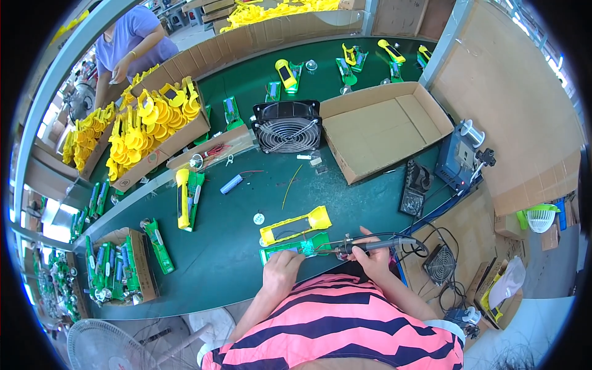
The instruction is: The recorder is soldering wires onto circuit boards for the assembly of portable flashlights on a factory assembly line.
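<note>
The right hand [370,258] is gripping a soldering iron [370,245], fingers wrapped around its dark handle, the tip pointing left onto a green circuit board [295,248] lying on the green table [228,259] just in front of the person. The left hand [280,271] is curled, pinching the board's near edge. A yellow flashlight shell [295,224] is lying just behind the board, with a small fan [287,126] and an open cardboard box [382,126] farther back.

Both forearms come up from the lower edge, bare and bent inward. The left hand [280,271] is curled, fingers pinched together and pointing forward. The right hand [372,256] is closed in a pen-like grip, thumb on top, knuckles turned toward the left.
</note>
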Demonstrator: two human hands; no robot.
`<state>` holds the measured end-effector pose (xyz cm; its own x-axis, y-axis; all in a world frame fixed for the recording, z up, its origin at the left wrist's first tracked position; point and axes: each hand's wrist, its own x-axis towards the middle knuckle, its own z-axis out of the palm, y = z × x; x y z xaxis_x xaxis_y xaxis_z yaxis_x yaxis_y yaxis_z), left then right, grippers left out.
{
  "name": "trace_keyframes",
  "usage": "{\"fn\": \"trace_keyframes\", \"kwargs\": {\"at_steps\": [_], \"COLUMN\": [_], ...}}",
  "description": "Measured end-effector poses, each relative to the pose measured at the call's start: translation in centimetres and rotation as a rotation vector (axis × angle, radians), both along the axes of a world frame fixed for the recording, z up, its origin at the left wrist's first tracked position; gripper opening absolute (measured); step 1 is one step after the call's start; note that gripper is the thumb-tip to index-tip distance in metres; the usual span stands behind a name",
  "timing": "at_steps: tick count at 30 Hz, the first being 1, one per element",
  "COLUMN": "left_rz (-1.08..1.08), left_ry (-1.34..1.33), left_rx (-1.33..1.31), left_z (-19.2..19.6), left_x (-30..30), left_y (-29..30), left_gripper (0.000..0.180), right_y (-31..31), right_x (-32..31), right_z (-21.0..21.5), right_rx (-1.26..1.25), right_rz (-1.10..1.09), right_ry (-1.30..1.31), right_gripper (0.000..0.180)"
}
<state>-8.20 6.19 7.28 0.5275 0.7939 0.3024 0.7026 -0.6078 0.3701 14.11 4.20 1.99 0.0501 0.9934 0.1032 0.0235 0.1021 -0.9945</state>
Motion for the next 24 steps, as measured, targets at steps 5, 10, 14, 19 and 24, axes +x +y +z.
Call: {"fn": "trace_keyframes", "kwargs": {"at_steps": [5, 10, 14, 19, 24], "left_rz": [0.0, -0.028, -0.029, -0.039, -0.046], "left_ry": [0.08, 0.11, 0.11, 0.113, 0.119], "left_rx": [0.013, -0.034, -0.025, -0.041, -0.048], "left_z": [0.8, 1.0, 1.0, 1.2, 1.3], "left_x": [0.7, 0.6, 0.5, 0.5, 0.4], "left_y": [0.5, 0.6, 0.6, 0.7, 0.6], "left_gripper": [0.017, 0.018, 0.018, 0.019, 0.019], "right_y": [-0.2, 0.2, 0.4, 0.4, 0.1], "right_x": [-0.3, -0.3, -0.5, -0.6, -0.9], "right_z": [-0.8, 0.3, 0.0, -0.1, -0.1], "right_rx": [-0.049, -0.003, 0.022, 0.018, -0.041], "right_rz": [-0.029, -0.008, 0.0, 0.005, -0.007], "right_ry": [0.158, 0.03, 0.037, 0.061, 0.157], "right_gripper": [0.011, 0.009, 0.007, 0.007, 0.008]}}
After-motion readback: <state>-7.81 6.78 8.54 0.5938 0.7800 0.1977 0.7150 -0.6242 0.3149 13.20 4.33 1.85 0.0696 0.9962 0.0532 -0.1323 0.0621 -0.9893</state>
